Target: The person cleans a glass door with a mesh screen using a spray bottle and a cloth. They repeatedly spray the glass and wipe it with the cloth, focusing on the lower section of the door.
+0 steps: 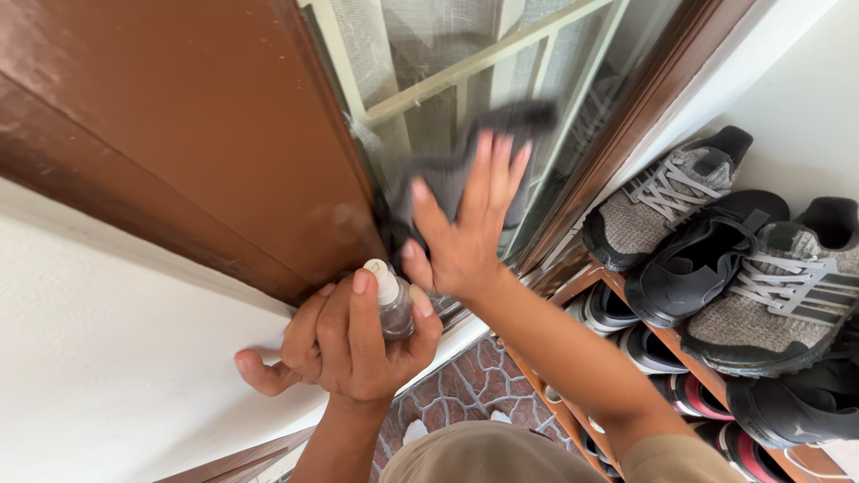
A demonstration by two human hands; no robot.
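Note:
My right hand (pixel 465 228) presses flat, fingers spread, on a dark grey cloth (pixel 447 174) against the glass pane (pixel 429 63) of a window beside the brown door frame (pixel 224 134). The cloth is blurred. My left hand (pixel 344 344) grips a small clear spray bottle (pixel 391 302) with a white nozzle, held upright just below and left of the right hand, index finger near the nozzle.
A wooden shoe rack (pixel 680 344) stands at the right, holding grey knit sneakers (pixel 658 197), black sneakers (pixel 698 255) and more shoes on lower shelves. A white wall (pixel 98 358) is at the left. Brown patterned floor tiles (pixel 465 385) lie below.

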